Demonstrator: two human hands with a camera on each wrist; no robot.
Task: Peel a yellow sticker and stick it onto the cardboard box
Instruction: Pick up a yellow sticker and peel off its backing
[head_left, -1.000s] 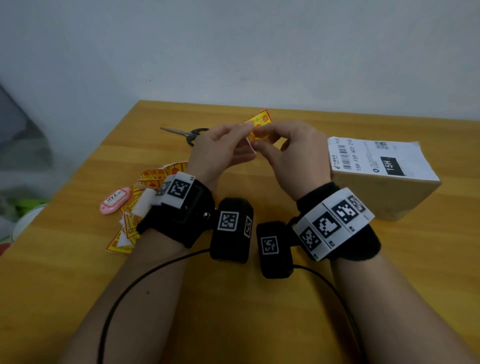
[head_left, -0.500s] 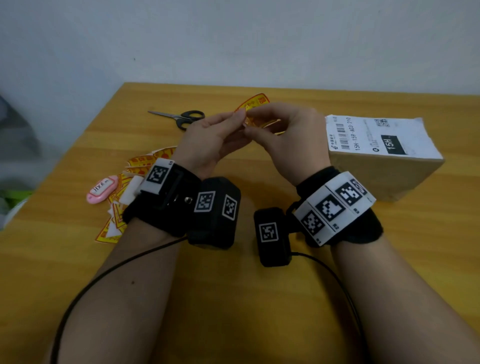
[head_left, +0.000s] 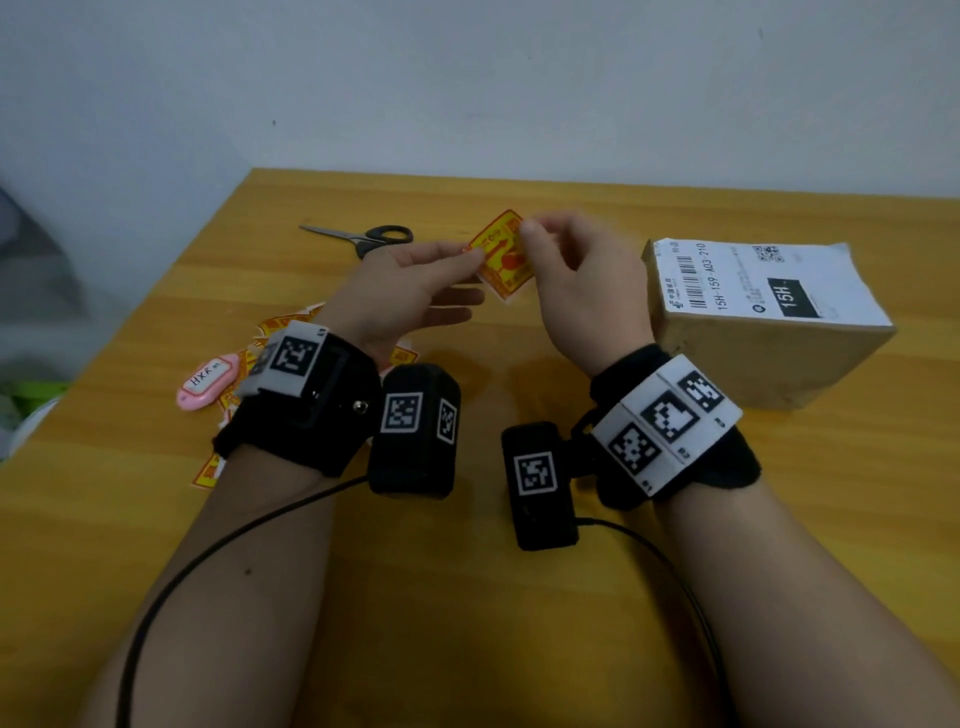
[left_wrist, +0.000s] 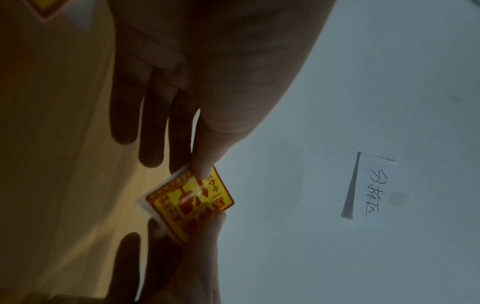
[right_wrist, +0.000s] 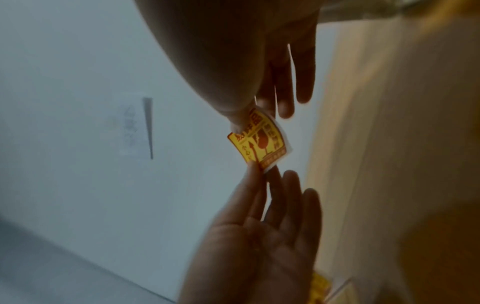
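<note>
Fingertips of our left hand (head_left: 410, 291) and right hand (head_left: 582, 280) pinched opposite corners of the yellow sticker (head_left: 501, 254), lifted above the table (head_left: 467, 597) left of the cardboard box (head_left: 769, 322). Both wrist views showed its white backing (left_wrist: 145, 202) behind it, other fingers loosely extended.

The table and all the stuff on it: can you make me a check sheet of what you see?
Surface: orange wooden table, bare in front.
Job's things: yellow and red square sticker held up on white backing; brown cardboard box with white shipping label.
Clutter: black-handled scissors, pink name tag, loose yellow stickers.
Grippers: left hand and right hand each pinch the sticker.
Cables: black wrist cables.
Surroundings: grey wall.
</note>
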